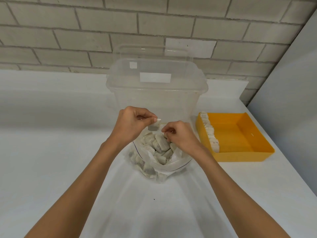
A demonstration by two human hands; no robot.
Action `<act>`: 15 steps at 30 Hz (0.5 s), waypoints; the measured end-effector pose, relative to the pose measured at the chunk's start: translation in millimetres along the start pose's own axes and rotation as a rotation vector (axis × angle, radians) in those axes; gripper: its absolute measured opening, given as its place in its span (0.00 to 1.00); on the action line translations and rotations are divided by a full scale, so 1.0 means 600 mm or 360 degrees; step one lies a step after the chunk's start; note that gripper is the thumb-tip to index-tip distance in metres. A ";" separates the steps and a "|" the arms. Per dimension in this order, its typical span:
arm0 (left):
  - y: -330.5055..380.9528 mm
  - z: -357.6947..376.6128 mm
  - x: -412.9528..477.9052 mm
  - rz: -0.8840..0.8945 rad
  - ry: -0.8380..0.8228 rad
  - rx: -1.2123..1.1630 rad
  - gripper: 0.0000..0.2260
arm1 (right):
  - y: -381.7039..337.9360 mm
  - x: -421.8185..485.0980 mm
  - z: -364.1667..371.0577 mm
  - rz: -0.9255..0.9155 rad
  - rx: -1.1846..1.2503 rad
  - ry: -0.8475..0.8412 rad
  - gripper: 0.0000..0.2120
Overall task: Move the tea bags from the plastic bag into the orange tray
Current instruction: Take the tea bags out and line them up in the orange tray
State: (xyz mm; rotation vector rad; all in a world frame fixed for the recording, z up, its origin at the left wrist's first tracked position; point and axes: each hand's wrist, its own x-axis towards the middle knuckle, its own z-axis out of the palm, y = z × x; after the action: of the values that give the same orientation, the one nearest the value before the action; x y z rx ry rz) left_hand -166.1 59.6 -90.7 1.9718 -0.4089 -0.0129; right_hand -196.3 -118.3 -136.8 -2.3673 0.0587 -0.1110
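An open clear plastic bag (173, 166) full of pale tea bags (159, 146) lies on the white table in front of me. My left hand (132, 126) pinches one tea bag (154, 125) between thumb and fingers, just above the bag's far edge. My right hand (180, 134) is curled over the bag's mouth, its fingertips among the tea bags; whether they hold one is hidden. The orange tray (240, 134) sits to the right, with a row of tea bags (210, 131) standing along its left wall.
A large clear plastic container (157, 93) with its lid stands right behind the bag. A grey brick wall runs along the back. A pale panel (288, 86) closes off the table's right side. The table's right edge passes just beyond the tray.
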 end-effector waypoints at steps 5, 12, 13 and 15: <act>-0.007 0.001 0.001 -0.0036 0.0048 0.0072 0.01 | -0.037 0.004 0.039 0.0218 -0.0501 -0.0092 0.18; -0.005 -0.008 0.008 -0.0040 0.0034 0.0200 0.02 | -0.034 0.009 0.032 0.0170 -0.0699 0.0017 0.10; -0.002 -0.010 0.010 -0.0032 0.0028 0.0209 0.02 | -0.032 0.010 0.020 0.0200 -0.0524 0.0040 0.10; 0.005 -0.011 0.015 -0.0012 0.0007 0.0208 0.03 | -0.027 0.011 -0.010 0.0215 -0.0118 0.0069 0.07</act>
State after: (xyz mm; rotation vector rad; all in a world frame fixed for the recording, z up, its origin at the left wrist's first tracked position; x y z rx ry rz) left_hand -157.2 61.9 -83.3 2.1017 -0.4082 0.0136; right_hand -190.0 -111.3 -120.9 -2.4269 0.2471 -0.0962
